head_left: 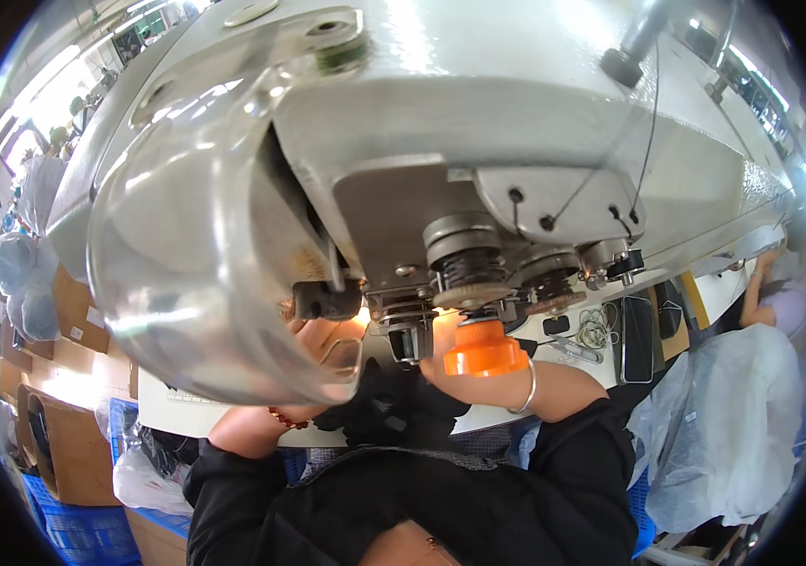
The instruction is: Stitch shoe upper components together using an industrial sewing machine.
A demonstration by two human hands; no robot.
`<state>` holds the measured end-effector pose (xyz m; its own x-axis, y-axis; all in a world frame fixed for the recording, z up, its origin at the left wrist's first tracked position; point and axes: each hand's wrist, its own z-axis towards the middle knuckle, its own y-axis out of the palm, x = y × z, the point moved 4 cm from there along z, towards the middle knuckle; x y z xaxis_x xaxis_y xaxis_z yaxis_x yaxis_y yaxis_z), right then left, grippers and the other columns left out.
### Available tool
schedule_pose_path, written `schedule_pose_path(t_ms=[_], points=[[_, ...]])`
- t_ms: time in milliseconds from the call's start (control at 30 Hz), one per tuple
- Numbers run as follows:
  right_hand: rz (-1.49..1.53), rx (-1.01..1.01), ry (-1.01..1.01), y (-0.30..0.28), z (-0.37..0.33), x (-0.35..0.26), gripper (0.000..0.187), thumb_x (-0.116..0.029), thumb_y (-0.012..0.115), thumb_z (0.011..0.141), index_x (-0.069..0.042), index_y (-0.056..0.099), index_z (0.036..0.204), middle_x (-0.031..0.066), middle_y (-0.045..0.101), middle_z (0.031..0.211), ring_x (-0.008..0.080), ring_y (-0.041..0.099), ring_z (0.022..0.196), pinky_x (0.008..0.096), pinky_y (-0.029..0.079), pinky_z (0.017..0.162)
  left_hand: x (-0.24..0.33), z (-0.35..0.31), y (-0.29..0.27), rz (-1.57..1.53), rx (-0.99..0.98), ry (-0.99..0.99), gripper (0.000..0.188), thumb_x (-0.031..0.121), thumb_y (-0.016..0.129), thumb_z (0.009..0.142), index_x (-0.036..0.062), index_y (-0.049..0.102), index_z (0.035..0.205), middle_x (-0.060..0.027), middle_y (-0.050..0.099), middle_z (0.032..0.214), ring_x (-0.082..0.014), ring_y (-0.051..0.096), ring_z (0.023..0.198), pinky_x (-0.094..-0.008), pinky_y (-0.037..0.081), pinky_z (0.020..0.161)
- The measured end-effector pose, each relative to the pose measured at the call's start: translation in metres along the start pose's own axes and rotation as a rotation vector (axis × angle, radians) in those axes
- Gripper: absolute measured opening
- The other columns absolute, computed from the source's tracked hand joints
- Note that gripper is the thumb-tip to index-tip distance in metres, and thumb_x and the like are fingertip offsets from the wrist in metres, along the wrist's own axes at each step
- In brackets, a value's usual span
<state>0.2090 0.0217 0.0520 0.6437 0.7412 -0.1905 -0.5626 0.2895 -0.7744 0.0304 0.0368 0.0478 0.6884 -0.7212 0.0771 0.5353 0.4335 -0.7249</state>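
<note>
A large sewing machine (403, 123) fills the upper and middle view, with metal tension discs and an orange ribbed knob (485, 349) on its front. My left hand (327, 340) is below the machine head, partly seen through a curved clear guard (186, 255). My right hand (440, 354) is opposite it, largely covered by the tension parts and the knob. Between them black cloth (393, 401) lies on the white table, close to both hands. The fingertips of both hands are hidden behind machine parts, so their grip on the cloth cannot be made out.
To the right on the table lie a coiled cable (597, 327) and a dark flat tray-like thing (637, 340). White plastic sheeting (723, 424) hangs beyond; another person's arm (755, 292) shows at far right. Cardboard boxes (82, 453) and blue crates (91, 524) stand on the left.
</note>
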Motion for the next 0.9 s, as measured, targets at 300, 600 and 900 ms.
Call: schedule_pose_path(t_ms=[300,600,900], points=[[-0.104,-0.106,-0.045,0.008,-0.007,-0.003,0.026,-0.021,0.061,0.082,0.001,0.057,0.096,0.0142,0.056,0.076,0.0295,0.057,0.065,0.0387,0.047,0.056,-0.014,0.003,-0.012,-0.189,-0.076,-0.04,0.018,0.015,0.071,0.063,0.0144,0.07,0.081,0.0007,0.061,0.071,-0.0179,0.058,0.062,-0.031,0.042,0.056],[0.028,-0.307,0.157,-0.015,-0.003,-0.006,0.04,-0.02,0.064,0.081,0.009,0.056,0.108,0.0213,0.06,0.092,0.0318,0.062,0.078,0.0369,0.053,0.067,0.0,-0.002,-0.013,0.019,-0.183,0.115,0.025,0.018,0.069,0.066,0.0085,0.063,0.089,-0.0041,0.059,0.095,-0.0228,0.059,0.08,-0.0358,0.048,0.065],[0.306,0.079,0.2,0.009,-0.012,0.003,0.014,-0.023,0.067,0.075,-0.012,0.062,0.068,0.0079,0.053,0.055,0.0304,0.057,0.054,0.0406,0.041,0.047,-0.004,-0.011,0.002,-0.106,-0.2,-0.091,0.021,0.009,0.069,0.075,0.0104,0.068,0.095,-0.0046,0.065,0.087,-0.0235,0.063,0.074,-0.036,0.049,0.067]])
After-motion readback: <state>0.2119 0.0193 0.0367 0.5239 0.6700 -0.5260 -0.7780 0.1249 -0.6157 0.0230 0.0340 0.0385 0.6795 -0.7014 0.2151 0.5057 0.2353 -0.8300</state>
